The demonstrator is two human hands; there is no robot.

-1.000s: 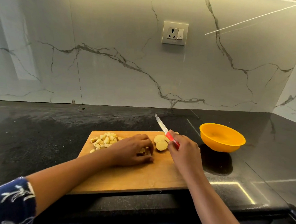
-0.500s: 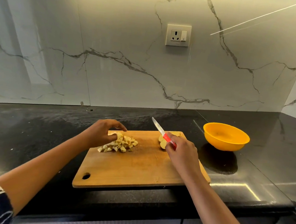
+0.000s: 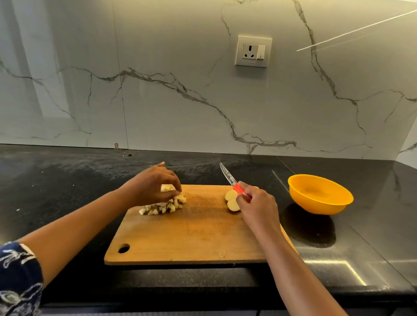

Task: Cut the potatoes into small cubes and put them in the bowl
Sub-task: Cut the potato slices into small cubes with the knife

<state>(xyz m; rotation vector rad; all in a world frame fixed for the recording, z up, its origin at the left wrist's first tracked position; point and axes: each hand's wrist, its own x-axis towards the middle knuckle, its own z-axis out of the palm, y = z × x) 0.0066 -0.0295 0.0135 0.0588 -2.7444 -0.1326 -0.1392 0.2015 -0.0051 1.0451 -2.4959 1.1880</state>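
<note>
Over the far left part of the wooden cutting board (image 3: 192,240), potato cubes (image 3: 165,207) are heaped under the left hand (image 3: 152,186), whose curled fingers are closed on a few pieces. Two potato slices (image 3: 231,200) lie further right, just beside the right hand (image 3: 258,209), which is wrapped round the red handle of a knife (image 3: 228,177) with its blade raised. The orange bowl (image 3: 320,195) is set on the black countertop (image 3: 54,185), right of the board.
</note>
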